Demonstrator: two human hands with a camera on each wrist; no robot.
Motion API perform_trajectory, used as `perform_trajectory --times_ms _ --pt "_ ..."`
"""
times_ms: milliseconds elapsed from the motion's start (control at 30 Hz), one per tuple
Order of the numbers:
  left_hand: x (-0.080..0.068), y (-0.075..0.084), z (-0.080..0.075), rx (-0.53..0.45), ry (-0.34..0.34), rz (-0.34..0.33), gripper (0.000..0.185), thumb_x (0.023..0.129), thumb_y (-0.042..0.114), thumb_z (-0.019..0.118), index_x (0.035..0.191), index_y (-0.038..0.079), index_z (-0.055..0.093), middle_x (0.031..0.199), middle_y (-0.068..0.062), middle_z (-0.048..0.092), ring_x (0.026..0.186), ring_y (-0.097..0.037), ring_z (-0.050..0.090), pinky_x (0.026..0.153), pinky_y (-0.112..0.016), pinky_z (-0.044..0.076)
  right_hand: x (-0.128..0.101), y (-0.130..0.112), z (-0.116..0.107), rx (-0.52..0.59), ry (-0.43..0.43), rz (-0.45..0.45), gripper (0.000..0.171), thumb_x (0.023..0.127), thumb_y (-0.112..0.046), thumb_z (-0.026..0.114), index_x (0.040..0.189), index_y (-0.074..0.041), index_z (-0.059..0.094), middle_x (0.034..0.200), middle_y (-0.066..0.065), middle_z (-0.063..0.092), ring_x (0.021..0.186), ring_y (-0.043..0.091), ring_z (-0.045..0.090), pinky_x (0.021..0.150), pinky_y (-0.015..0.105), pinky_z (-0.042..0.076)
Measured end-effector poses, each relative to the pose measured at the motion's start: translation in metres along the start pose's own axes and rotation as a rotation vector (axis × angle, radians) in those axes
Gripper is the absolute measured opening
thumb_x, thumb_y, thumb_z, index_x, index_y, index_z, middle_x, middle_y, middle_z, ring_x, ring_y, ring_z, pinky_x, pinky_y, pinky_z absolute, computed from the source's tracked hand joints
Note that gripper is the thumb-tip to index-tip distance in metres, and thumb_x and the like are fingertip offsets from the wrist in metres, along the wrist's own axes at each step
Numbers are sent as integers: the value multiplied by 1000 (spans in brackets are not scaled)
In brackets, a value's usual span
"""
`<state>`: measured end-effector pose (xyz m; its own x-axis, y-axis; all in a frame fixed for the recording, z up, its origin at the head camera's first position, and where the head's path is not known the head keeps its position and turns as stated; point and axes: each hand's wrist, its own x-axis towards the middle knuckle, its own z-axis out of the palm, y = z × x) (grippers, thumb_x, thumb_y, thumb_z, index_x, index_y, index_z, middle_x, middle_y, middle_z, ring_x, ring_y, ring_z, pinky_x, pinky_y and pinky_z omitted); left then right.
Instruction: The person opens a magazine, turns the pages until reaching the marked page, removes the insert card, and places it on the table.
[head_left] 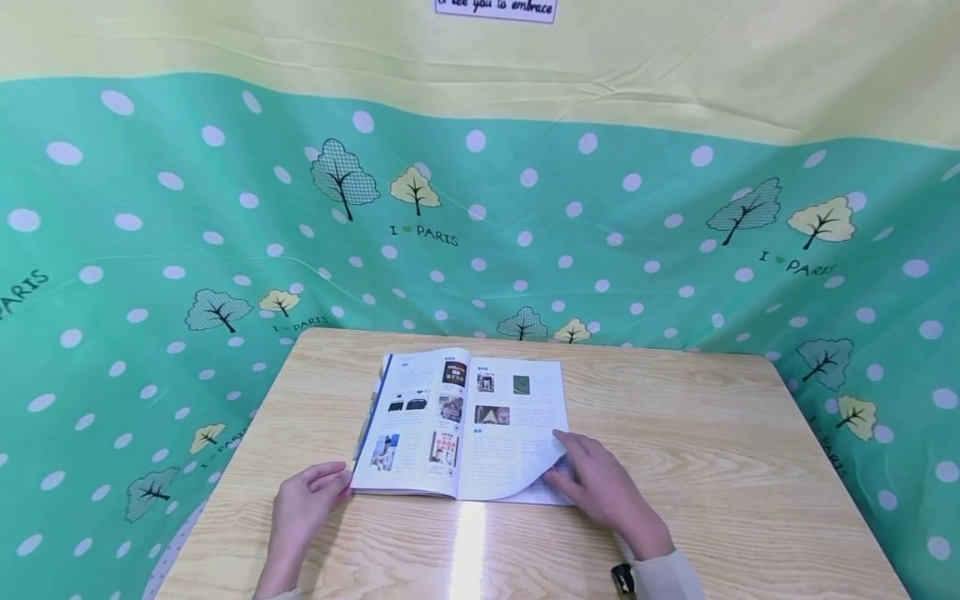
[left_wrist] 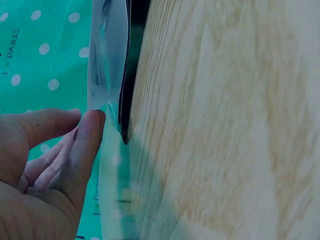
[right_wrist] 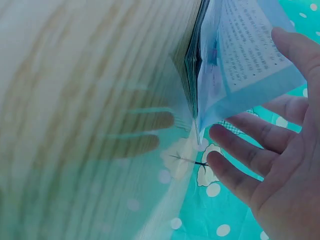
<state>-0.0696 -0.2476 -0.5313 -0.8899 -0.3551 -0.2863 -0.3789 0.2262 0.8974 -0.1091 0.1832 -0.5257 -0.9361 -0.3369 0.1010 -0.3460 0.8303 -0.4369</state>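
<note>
An open magazine [head_left: 420, 375] with printed pictures and text lies on the wooden table. At its lower right corner, my right hand [head_left: 600, 483] pinches a lifted page [head_left: 517, 475] between thumb and fingers. In the right wrist view the page [right_wrist: 250, 55] slants up from the stack, with the thumb on its printed side and the other fingers of the right hand [right_wrist: 285, 150] spread. My left hand [head_left: 307, 504] rests at the magazine's lower left corner. Loosely bent, the fingers of the left hand [left_wrist: 55, 160] touch the magazine's edge [left_wrist: 107, 65] in the left wrist view.
The wooden table [head_left: 697, 442] extends to both sides of the magazine. Behind it hangs a green and yellow curtain [head_left: 525, 217] with dots and trees, which also runs along both sides. A dark wristband piece [head_left: 622, 578] shows at the right wrist.
</note>
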Motion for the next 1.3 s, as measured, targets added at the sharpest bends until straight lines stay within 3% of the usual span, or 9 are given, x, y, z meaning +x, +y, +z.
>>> perform_trajectory --times_ms 233,500,833,1067,1300 --pt "1 3 0 24 12 26 32 92 8 71 120 -8 65 101 -19 73 83 -21 73 74 -25 63 1 -1 1 -15 69 94 81 92 -49 70 147 3 43 138 24 55 127 41 52 105 55 48" --pt "-4 22 21 -130 -69 80 35 92 4 72 122 -11 63 104 -24 72 86 -28 73 76 -30 64 7 -8 3 -62 49 195 78 94 -61 59 141 2 53 133 24 59 122 41 56 100 57 51" --pt "-11 44 72 -205 -212 142 32 90 6 74 117 -9 66 100 -23 72 88 -32 73 77 -30 64 15 -18 10 -52 90 62 59 96 -44 65 143 -9 55 131 17 62 120 36 58 98 54 53" --pt "-17 54 91 -263 -303 184 34 89 10 77 115 -9 67 101 -23 72 89 -35 72 78 -32 63 20 -28 14 -63 98 -58 64 94 -41 70 151 -21 47 127 16 63 112 34 62 92 51 57" --pt "-21 56 105 -286 -386 212 41 89 15 78 117 -11 64 105 -29 69 93 -42 71 80 -33 63 24 -37 18 -63 42 -62 68 95 -43 68 154 -23 41 131 16 60 114 35 60 94 50 56"
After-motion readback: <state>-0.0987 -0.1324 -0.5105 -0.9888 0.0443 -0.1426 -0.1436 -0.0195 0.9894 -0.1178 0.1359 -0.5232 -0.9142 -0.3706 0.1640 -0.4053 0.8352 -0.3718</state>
